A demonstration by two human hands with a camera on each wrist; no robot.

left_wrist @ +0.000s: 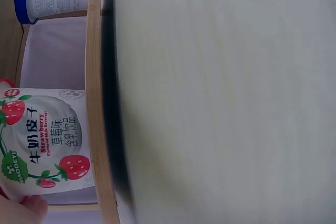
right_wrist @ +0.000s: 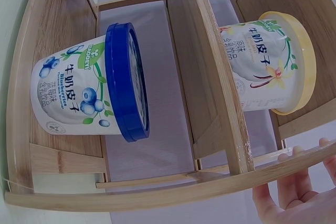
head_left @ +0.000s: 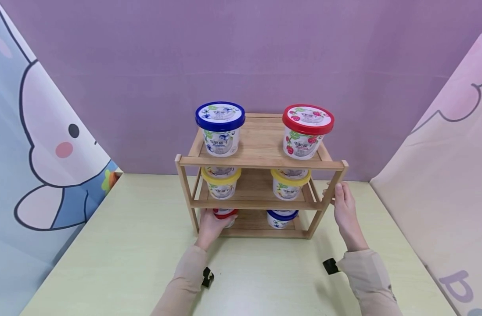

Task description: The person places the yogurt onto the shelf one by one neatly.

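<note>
On the bottom shelf of a three-tier wooden rack point(head_left: 260, 163), at the left, sits a red-lidded strawberry tub point(left_wrist: 52, 135). My left hand point(head_left: 211, 226) holds this tub from the side, its thumb across the front near the lid. The left wrist view shows only part of the hand, low in the corner. At the rack's right front post point(head_left: 327, 198), my right hand point(head_left: 345, 215) grips the wood, with fingers behind it and thumb in front. A blue-lidded blueberry tub point(right_wrist: 79, 87) stands at the right of the bottom shelf.
Two yellow-lidded tubs stand on the middle shelf, left point(head_left: 222, 189) and right point(head_left: 287, 191). The top shelf bears a blue-lidded tub point(head_left: 221, 140) and a red-lidded tub point(head_left: 303, 142). The rack stands on a pale table point(head_left: 138, 228), with a purple backdrop point(head_left: 146, 87) behind.
</note>
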